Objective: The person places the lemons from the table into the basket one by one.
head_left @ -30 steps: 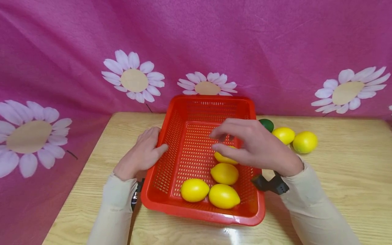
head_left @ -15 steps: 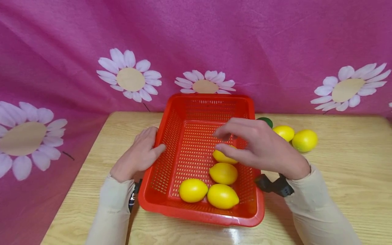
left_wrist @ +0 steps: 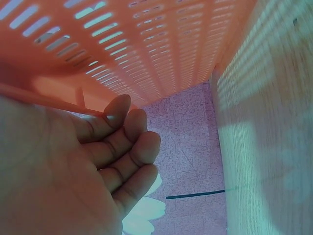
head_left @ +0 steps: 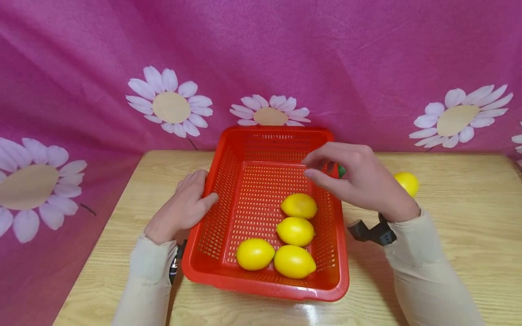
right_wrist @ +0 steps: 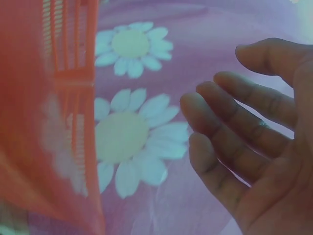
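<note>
A red plastic basket (head_left: 265, 292) with slotted walls holds several yellow lemons. Three of them, a far lemon (head_left: 299, 206), a middle lemon (head_left: 295, 231) and a near lemon (head_left: 295, 261), run down its right side, and another lemon (head_left: 255, 254) lies left of the near one. My left hand (head_left: 179, 206) grips the basket's left rim, thumb over the top; the left wrist view has its fingers (left_wrist: 142, 147) bent below the rim. Over the right rim hovers my right hand (head_left: 355, 176), fingers loosely bent and holding nothing; the right wrist view shows its palm bare.
Beyond my right wrist a lemon (head_left: 408, 183) sits on the wooden table (head_left: 461, 217). Part of a green fruit (head_left: 341, 170) shows through the gap in my right hand. Behind the table hangs a pink cloth (head_left: 326, 59) printed with white flowers.
My right hand has moved away from me and to the right, from above the far lemon to the right rim. It now covers one lemon outside. The left hand stays on the rim.
</note>
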Demonstrator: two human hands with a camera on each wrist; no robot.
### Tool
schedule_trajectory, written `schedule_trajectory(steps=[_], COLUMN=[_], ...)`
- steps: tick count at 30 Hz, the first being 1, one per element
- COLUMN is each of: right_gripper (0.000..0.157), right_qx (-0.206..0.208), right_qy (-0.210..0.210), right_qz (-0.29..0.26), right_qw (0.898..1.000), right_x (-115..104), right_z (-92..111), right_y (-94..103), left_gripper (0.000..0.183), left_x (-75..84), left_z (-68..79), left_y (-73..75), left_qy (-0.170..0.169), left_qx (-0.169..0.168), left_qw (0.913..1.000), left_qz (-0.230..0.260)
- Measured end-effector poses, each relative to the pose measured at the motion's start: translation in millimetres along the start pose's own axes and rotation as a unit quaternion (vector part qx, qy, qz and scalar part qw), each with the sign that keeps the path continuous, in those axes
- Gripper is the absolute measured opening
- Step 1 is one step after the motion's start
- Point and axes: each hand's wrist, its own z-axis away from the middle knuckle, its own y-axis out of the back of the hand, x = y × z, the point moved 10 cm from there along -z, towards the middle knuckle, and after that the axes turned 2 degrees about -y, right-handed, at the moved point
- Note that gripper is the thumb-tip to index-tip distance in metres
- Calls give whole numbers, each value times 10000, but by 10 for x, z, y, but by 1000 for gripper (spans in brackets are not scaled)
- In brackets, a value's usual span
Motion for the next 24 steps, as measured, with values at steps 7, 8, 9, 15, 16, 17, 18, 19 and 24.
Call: schedule_trajectory(steps=[7,8,9,15,16,17,18,19,24], right_gripper=[18,18,17,8,7,7,7,8,11], right_qx=[28,37,55,374,441,498,554,608,774], right_qy=[-433,-484,-550,-1068,-1160,-1271,-1388,-1499,-2178], right_qz=[165,183,207,534,574,594,585,558,184], right_qw=[9989,9987,9983,9921,9906,9889,9870,9853,9728], right_x=[216,238,263,440,475,514,556,596,811], right_z=[4,4,6,16,20,24,31,40,107], right_y=[20,26,34,126,144,159,174,187,213], left_gripper=[37,37,37,38,38,38,38,37,36], left_x=[-13,-11,-8,-8,-10,-9,-9,-9,-5], left_z=[2,2,1,1,3,5,7,8,1], left_y=[1,1,2,1,-1,-3,-4,-3,1], left_qy=[-3,-10,-19,-22,-13,-8,5,6,-28], left_qx=[-19,-15,-9,24,20,17,12,18,44], left_qw=[10000,10000,10000,10000,10000,10000,10000,10000,10000], left_qz=[15,4,-5,23,49,70,90,91,38])
